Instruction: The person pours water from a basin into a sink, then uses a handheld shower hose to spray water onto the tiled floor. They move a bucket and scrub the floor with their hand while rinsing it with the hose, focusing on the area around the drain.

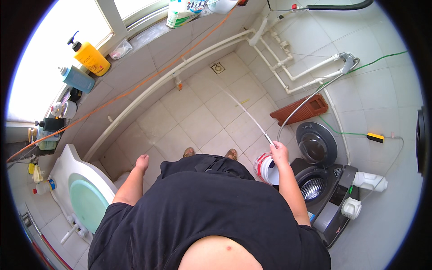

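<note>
My right hand (pixel 280 153) is wrapped round the end of a thin spray hose (pixel 297 108). From its metal tip a narrow jet of water (pixel 245 110) shoots forward and left over the tiled floor (pixel 185 110). The hose curves back to a tap (pixel 348 61) on the right wall. A white bucket (pixel 268 170) with red marking stands just below my right hand, partly hidden by it. My left hand (pixel 142 163) hangs at my side with its fingers curled in, and nothing shows in it. The nearest thing to it is the white washbasin.
On my right a black washing machine (pixel 323 184) has its round door (pixel 317 143) open. A brown ribbed washboard (pixel 300 110) leans at the right wall. On my left, a green bowl (pixel 87 202) sits in the washbasin (pixel 72 159). Bottles line the windowsill. A floor drain (pixel 218 68) lies ahead.
</note>
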Demonstrator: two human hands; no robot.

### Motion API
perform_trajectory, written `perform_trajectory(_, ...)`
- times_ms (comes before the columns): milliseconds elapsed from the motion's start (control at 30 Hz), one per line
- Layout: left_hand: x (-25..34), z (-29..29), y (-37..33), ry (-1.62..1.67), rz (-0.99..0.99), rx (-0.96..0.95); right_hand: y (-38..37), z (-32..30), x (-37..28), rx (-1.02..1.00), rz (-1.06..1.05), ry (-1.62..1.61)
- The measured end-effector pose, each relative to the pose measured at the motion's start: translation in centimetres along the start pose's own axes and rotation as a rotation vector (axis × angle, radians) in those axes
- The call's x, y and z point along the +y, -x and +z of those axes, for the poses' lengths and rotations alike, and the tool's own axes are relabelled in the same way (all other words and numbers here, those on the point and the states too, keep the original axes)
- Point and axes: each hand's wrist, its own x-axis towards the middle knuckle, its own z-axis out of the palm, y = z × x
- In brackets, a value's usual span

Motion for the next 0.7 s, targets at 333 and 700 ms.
perform_trajectory(333,0.1,1.6,-1.2,0.087,-0.014,-0.010,-2.0,-6.4,6.6,0.164,0.191,0.036)
perform_trajectory(700,3.6,4.4,1.4,0.047,-0.004,-0.008,-7.2,-13.2,5.0,0.318,0.037,-0.041)
